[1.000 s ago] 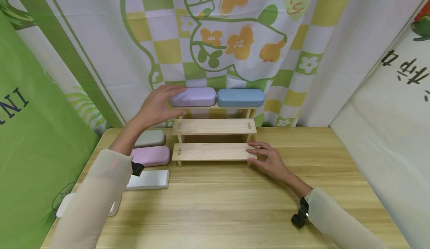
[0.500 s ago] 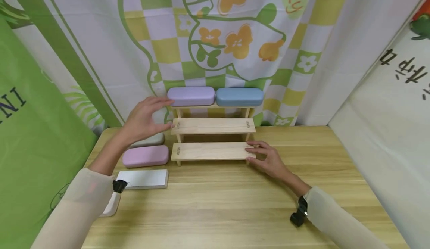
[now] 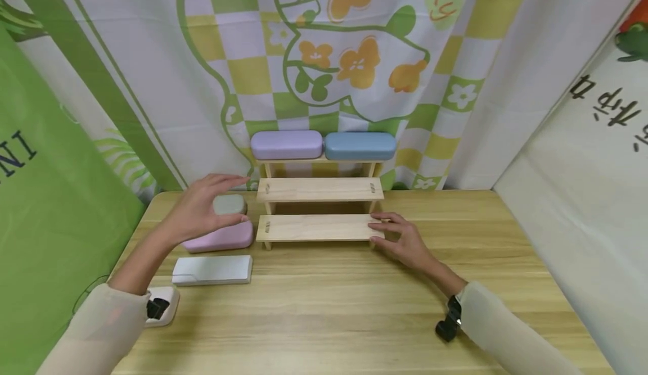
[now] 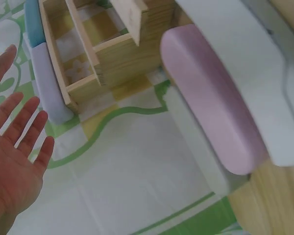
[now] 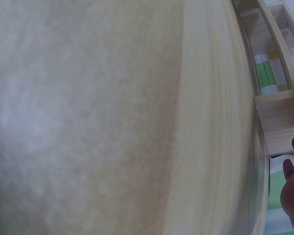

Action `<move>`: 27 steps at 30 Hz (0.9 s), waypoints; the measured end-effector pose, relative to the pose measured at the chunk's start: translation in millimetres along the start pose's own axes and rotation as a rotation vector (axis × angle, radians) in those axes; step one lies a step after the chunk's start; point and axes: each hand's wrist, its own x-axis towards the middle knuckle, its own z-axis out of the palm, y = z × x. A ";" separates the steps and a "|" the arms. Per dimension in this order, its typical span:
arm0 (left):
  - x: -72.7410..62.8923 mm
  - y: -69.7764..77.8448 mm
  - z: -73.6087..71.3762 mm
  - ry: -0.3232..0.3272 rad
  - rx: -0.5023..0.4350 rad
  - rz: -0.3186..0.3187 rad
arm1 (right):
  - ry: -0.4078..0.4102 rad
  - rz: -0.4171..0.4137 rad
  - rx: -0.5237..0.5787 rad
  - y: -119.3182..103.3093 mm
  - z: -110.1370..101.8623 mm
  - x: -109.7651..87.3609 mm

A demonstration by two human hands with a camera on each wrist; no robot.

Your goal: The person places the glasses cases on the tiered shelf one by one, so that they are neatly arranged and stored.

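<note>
A stepped wooden rack point(image 3: 316, 227) with three tiers stands on the table. A purple glasses case point(image 3: 286, 145) and a blue glasses case point(image 3: 360, 146) lie end to end on its top tier. My right hand point(image 3: 407, 244) grips the right end of the lowest tier, fingers over the board and thumb at its front edge. Left of the rack, my left hand point(image 3: 199, 211) is spread with thumb and fingers apart, holding nothing. It overlaps a grey-green case point(image 3: 230, 203) and a pink glasses case point(image 3: 223, 239) in the head view, hiding part of both.
A white oblong case point(image 3: 212, 270) lies in front of the pink one on the table point(image 3: 324, 319). Nearer me, a white rounded object point(image 3: 166, 307) is partly covered by my left wrist. A patterned curtain point(image 3: 324, 54) hangs right behind the rack.
My left hand has come away from the purple case on the top tier and moved down and left to beside the rack. My right hand keeps its place on the lowest tier.
</note>
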 end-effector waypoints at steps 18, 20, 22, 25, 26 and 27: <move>-68.8 -18.4 11.1 -0.118 -0.031 -0.073 | -0.003 -0.019 0.002 3.5 1.9 -0.1; -75.2 -19.7 12.8 -0.127 -0.030 -0.082 | -0.006 -0.011 0.002 3.1 1.7 -0.4; -80.2 -21.0 14.6 -0.131 -0.039 -0.089 | -0.007 -0.005 0.002 3.0 1.4 -0.4; -86.8 -22.6 17.7 -0.138 -0.041 -0.074 | -0.008 0.003 0.001 3.4 0.5 -0.7; -88.9 -23.1 18.8 -0.137 -0.040 -0.068 | -0.008 0.004 0.002 3.5 0.1 -0.7; -91.1 -23.9 20.1 -0.135 -0.040 -0.059 | -0.008 0.004 0.002 3.3 -0.4 -0.6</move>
